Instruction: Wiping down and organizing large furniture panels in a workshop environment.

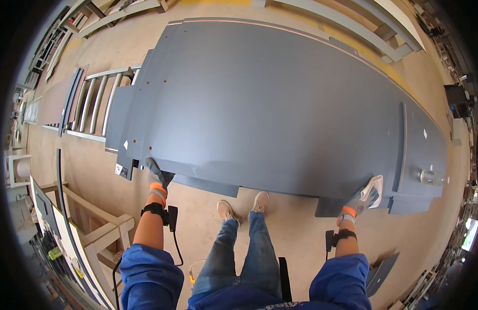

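A large, dark grey flat panel (259, 103) lies in front of me, with a few small holes near its left end. My left hand (158, 171), in a grey glove with an orange cuff, is at the near left edge, its fingers on top and the rest of the hand at the rim. Toward the right end, my right hand (367, 196), gloved the same way, is closed on a white cloth (374, 186) at the near edge. Fingers behind the cloth are partly hidden. A clear plastic bottle (431, 177) lies on the grey surface beyond that hand.
A roller conveyor (96, 106) stands to the left. A wooden frame (107, 230) and a leaning white board (63, 237) are at the near left. Long grey beams (347, 26) lie beyond the panel. A dark flat piece (382, 274) is on the floor at right.
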A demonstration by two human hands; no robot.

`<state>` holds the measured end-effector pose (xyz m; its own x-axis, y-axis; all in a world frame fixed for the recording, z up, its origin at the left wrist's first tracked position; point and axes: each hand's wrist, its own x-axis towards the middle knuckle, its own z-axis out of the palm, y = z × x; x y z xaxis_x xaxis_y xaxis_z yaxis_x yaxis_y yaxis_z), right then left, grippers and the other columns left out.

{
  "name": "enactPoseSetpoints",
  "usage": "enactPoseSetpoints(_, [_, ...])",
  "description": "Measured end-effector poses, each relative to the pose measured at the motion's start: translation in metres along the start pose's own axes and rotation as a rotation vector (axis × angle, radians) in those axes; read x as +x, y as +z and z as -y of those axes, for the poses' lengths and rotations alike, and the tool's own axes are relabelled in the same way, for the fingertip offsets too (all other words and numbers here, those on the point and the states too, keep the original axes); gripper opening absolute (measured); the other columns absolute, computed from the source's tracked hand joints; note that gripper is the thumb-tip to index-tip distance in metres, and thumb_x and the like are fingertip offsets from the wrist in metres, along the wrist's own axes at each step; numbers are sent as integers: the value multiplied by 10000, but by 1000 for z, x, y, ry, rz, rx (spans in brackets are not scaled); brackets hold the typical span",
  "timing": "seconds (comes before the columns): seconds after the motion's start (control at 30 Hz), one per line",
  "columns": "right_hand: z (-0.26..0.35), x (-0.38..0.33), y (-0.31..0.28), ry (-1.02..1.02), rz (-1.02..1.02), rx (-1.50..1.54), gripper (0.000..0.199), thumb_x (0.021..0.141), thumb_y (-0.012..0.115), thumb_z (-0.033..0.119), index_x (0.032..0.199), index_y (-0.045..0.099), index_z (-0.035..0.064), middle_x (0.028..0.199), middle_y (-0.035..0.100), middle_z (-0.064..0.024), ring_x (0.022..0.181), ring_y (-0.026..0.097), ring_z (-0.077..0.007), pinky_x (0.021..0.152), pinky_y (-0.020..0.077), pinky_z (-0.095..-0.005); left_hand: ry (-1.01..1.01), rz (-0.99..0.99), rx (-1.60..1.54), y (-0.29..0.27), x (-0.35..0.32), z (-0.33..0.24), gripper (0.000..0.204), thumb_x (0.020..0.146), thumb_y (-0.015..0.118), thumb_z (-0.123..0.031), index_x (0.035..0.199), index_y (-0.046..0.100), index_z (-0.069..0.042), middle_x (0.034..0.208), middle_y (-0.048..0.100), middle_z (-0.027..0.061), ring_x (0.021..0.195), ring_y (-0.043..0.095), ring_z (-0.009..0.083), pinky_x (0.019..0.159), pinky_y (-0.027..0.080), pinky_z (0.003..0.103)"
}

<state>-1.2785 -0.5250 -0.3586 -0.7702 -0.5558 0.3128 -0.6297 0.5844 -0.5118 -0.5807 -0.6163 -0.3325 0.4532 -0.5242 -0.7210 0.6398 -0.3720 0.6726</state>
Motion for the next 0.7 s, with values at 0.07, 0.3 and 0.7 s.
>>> enactPoseSetpoints(0.07, [6,0,1,-5,16,39,475,962,409,195,1425,413,85,1436,435,-143,1308,424,-326,1131,318,-360,2,13,-16,0,1,1,800,900,425,-669,1433,344,-77,1371,469,125,1164,534,312,947,486,434])
enactPoseSetpoints(0.3, [-10,4,9,64,-3,138,454,945,431,148,1395,456,93,1325,538,-129,1217,518,-282,1055,396,-351,-2,102,-77,-20,24,6,823,899,434,-669,1451,314,-71,1398,452,130,1200,517,319,989,464,429])
enactPoseSetpoints(0.7, [2,-3,2,34,-79,131,455,954,419,164,1396,451,58,1399,481,-136,1297,447,-286,1102,340,-350,-22,73,-102,2,4,1,792,896,423,-681,1450,330,-122,1399,443,109,1211,494,304,980,464,427])
